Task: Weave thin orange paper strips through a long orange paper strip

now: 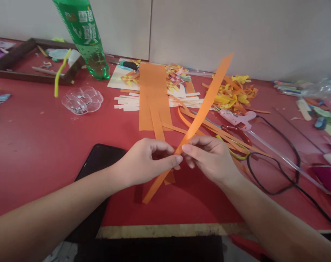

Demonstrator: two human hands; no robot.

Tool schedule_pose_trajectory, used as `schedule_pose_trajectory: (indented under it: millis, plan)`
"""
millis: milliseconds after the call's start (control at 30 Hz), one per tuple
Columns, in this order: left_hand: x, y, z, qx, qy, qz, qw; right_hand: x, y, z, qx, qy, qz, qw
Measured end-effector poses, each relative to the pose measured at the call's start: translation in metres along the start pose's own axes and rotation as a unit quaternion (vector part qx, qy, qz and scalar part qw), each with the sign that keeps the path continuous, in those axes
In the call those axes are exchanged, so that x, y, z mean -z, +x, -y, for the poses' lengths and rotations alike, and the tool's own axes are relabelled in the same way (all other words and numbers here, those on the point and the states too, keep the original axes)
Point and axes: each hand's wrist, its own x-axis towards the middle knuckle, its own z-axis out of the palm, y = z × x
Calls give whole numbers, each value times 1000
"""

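A long orange paper strip (pixel 207 102) slants from lower left to upper right above the table. My left hand (pixel 151 160) pinches it between thumb and fingers near its lower part. Just beside, my right hand (pixel 211 154) grips the same strip, thumb on its face. Beyond my hands lies a wide orange paper sheet (pixel 151 80), and another orange strip runs from it toward me, passing under my left hand. Several narrow orange strips (pixel 214 127) are spread to the right, and white paper strips (pixel 127 102) lie beneath the sheet.
A black phone (pixel 99 160) sits by my left forearm. A green bottle (pixel 89 40), clear flower-shaped dish (pixel 82 100) and dark frame (pixel 18 74) stand left. To the right are a pink glue gun (pixel 239 119), its black cable (pixel 288 136), yellow-handled scissors (pixel 239 156) and paper scraps (pixel 236 94).
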Motion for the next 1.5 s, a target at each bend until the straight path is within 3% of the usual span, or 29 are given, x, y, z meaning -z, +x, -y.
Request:
schedule_pose_trajectory:
  millis: [300, 567, 900, 1200, 1500]
  plan:
    - [-2, 0, 0, -11, 26, -26, 999, -4, -2, 0, -7, 18, 10, 1000]
    - [-1, 1, -1, 0, 41, -8, 999, -1, 4, 2, 14, 62, -55, 996]
    - [-5, 0, -1, -38, 86, -45, 995, -3, -3, -2, 5, 6, 2, 1000]
    - [-6, -1, -3, -35, 104, -42, 993, -7, -1, 2, -29, 50, -37, 998]
    - [-5, -3, -3, -54, 115, -37, 991, -10, 0, 5, -36, 62, -32, 997]
